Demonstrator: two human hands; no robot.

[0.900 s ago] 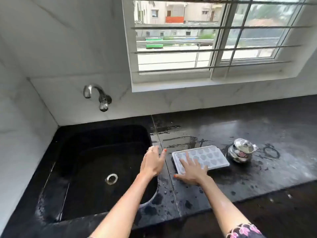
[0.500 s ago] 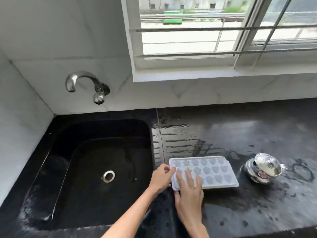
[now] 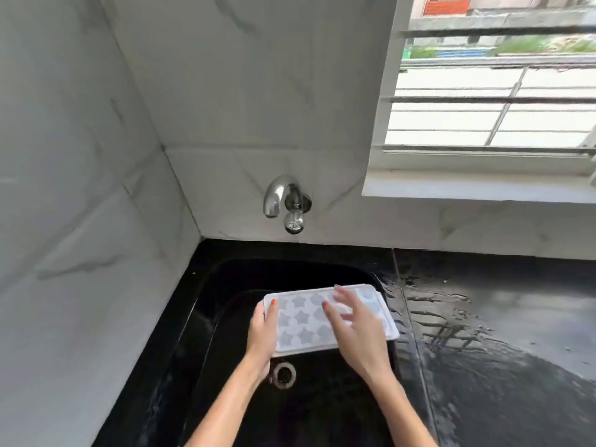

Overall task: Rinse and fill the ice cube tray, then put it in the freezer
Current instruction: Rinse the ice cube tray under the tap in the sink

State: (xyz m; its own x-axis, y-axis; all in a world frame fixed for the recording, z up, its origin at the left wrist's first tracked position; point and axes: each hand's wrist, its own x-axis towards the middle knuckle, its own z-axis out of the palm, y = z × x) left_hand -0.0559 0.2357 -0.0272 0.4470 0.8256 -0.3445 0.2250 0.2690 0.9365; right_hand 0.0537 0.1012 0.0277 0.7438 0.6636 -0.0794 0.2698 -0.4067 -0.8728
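White marble-look tiles covered the wall at the left. Over the black stone sink (image 3: 222, 321), the left hand (image 3: 262, 333) gripped the left end of the pale translucent plastic ice cube tray (image 3: 301, 319) with star-shaped cells, thumb curled onto its top. The tray hung level above the round metal drain (image 3: 284, 375), below the chrome wall tap (image 3: 283, 201). The right hand (image 3: 358, 329) lay open over the tray's right half, fingers spread and blurred. Further right were the wet black worktop (image 3: 503, 350) and a barred window (image 3: 490, 101).
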